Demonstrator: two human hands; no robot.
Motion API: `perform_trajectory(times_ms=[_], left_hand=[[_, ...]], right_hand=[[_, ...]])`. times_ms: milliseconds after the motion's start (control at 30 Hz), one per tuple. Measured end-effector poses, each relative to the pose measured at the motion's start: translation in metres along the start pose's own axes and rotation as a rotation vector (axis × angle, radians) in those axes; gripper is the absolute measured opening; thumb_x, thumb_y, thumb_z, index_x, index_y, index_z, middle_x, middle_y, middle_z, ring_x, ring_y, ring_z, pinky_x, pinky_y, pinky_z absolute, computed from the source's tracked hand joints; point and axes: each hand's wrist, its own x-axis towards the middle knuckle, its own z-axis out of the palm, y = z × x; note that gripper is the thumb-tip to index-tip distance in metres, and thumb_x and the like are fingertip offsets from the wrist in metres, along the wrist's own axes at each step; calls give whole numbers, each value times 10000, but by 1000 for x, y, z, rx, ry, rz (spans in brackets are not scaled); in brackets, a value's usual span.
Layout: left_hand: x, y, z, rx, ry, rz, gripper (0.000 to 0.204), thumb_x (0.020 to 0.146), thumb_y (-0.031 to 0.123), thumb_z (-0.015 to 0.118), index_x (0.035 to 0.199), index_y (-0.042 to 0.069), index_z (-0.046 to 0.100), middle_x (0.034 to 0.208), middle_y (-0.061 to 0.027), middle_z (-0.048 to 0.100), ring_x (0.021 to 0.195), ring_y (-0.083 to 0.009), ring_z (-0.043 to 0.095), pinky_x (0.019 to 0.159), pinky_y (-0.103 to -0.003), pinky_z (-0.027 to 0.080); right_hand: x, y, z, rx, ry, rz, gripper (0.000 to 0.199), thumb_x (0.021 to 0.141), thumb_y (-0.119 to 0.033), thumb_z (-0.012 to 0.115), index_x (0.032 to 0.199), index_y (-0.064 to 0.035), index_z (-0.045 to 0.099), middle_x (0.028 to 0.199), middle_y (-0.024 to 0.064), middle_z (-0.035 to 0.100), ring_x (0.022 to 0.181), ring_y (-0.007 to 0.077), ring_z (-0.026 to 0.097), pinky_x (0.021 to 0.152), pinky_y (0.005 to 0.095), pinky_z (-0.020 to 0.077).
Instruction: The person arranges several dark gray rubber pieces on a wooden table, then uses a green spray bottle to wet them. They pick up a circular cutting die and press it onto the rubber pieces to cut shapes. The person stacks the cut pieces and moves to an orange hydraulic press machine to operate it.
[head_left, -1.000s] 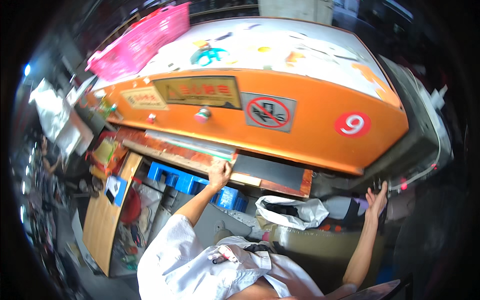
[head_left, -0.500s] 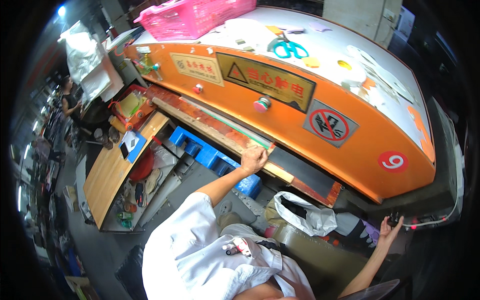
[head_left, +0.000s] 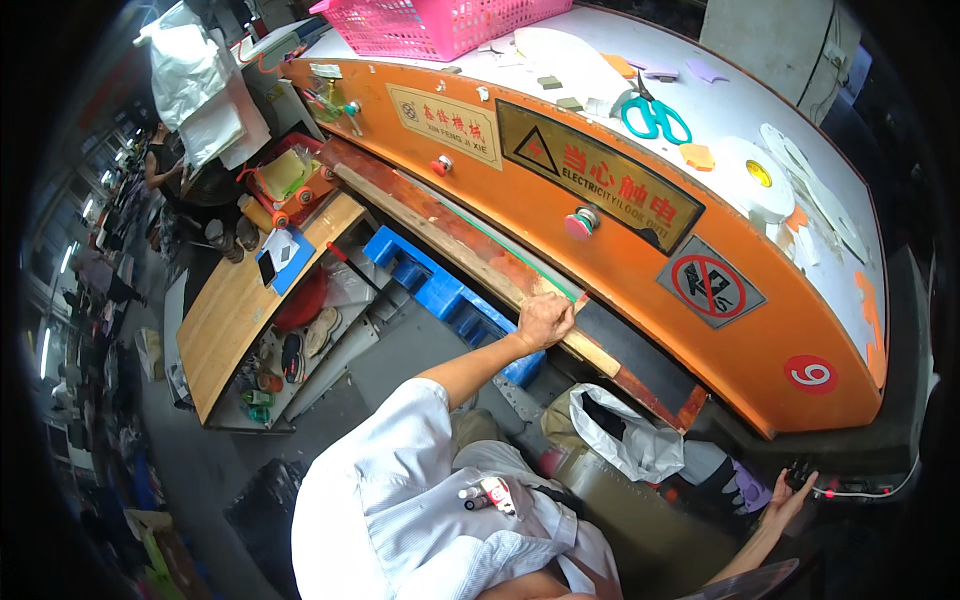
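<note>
Gripping the long wooden board (head_left: 470, 262) at the front lip of the orange machine (head_left: 640, 270), left hand (head_left: 545, 320) curled around its edge beside the green strip (head_left: 520, 262). Right hand (head_left: 790, 497) spread, fingertips at a small control low on the right. Best kept level, fingers clear of the gap.

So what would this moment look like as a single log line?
left hand: gripping wooden board under orange machine | right hand: at black control, low right | scissors on top
</note>
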Motion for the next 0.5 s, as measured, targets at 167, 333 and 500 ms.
perform_trajectory(times_ms=[167,333,500], left_hand=[[-11,-20,9,-16,-26,72,155,802,88,714,710,108,591,684,-106,599,649,-323,610,587,-453,473],[-11,-39,10,-282,-65,129,227,856,15,671,659,79,578,626,-119,578,569,-281,557,570,-419,450],[-5,-22,-3,34,-147,72,157,928,65,568,781,49,621,673,-184,569,633,-369,572,616,-458,466]], right_hand=[[-17,7,12,-2,0,-109,521,997,-335,730,1394,-25,595,1287,135,690,1144,273,685,930,385,627],[-48,35,32,-135,204,-180,425,944,-393,750,1191,-55,674,1021,57,706,809,177,684,769,351,606],[-28,54,88,53,724,-314,481,955,-489,685,896,-11,696,771,57,637,714,195,576,687,374,461]])
